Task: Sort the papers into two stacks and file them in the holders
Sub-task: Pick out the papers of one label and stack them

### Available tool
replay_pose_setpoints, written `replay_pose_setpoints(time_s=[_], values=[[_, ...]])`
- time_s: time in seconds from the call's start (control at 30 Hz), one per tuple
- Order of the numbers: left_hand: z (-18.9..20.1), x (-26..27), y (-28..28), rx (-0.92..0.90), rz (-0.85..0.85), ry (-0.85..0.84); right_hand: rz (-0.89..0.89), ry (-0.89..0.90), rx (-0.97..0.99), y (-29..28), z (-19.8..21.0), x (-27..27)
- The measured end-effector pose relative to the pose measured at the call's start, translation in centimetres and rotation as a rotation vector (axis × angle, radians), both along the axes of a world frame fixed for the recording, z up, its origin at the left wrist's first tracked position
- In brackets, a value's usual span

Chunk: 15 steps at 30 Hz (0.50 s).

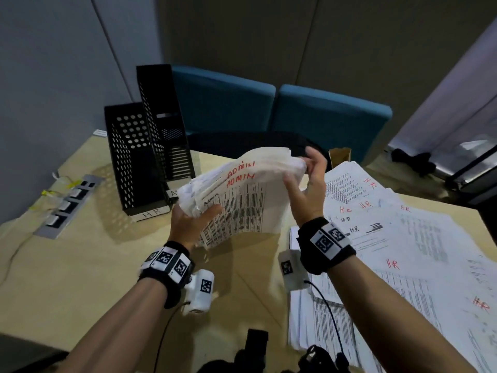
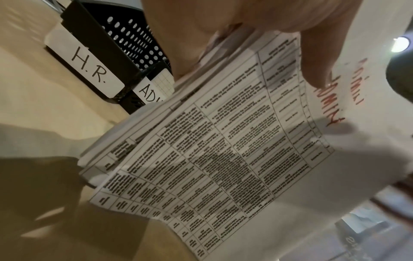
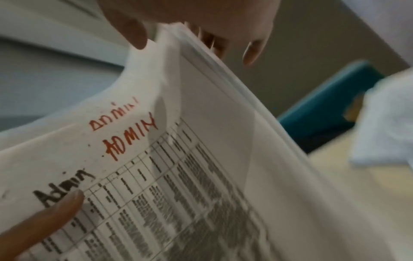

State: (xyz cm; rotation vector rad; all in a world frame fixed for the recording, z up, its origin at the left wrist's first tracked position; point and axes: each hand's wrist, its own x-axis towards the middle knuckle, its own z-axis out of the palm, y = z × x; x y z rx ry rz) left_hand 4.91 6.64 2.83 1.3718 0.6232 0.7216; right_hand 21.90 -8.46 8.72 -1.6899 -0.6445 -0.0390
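Both hands grip a floppy paper stack (image 1: 242, 195) scrawled "ADMIN" in red: left hand (image 1: 188, 224) underneath, right hand (image 1: 309, 184) pinching the far edge. Beyond the left hand, perforated black holders (image 1: 129, 157) labelled "H.R."

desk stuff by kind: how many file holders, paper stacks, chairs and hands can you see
File holders: 2, the HR holder and the admin holder.
Paper stacks: 2, the held admin stack and the HR pile lying on the desk.
Blue chairs: 2.
Hands: 2, left hand and right hand.
Total: 8
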Motion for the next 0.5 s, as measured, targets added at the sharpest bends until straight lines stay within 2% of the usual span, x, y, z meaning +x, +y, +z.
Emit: replay_pose_setpoints(time_s=[0.03, 0.1, 0.17, 0.23, 0.33, 0.43, 0.5], values=[[-0.2, 0.0, 0.1, -0.013, -0.007, -0.001, -0.018, -0.208, -0.122, 0.3, 1.1, 0.2], [-0.2, 0.0, 0.0, -0.036, -0.032, -0.013, 0.020, -0.563, -0.493, 1.1, 3.1, -0.1], [-0.3, 0.0, 0.1, -0.049, -0.035, -0.004, 0.149, -0.740, -0.827, 2.1, 4.0, -0.8], [-0.5, -0.1, 0.4, -0.033, -0.010, -0.004, 0.176, -0.790, -0.940, 2.9, 4.1, -1.8], [-0.5, -0.1, 0.7, -0.027, 0.029, 0.020, 0.120, -0.851, -0.939, 4.0, 4.3, -2.7], [-0.2, -0.1, 0.5, -0.076, 0.007, -0.003, 0.302, -0.895, -1.006, 4.9, 4.5, -4.0], [-0.1, -0.3, 0.6, -0.047, -0.004, -0.035, 0.416, -0.880, -1.051, 5.4, 4.3, -4.9]])
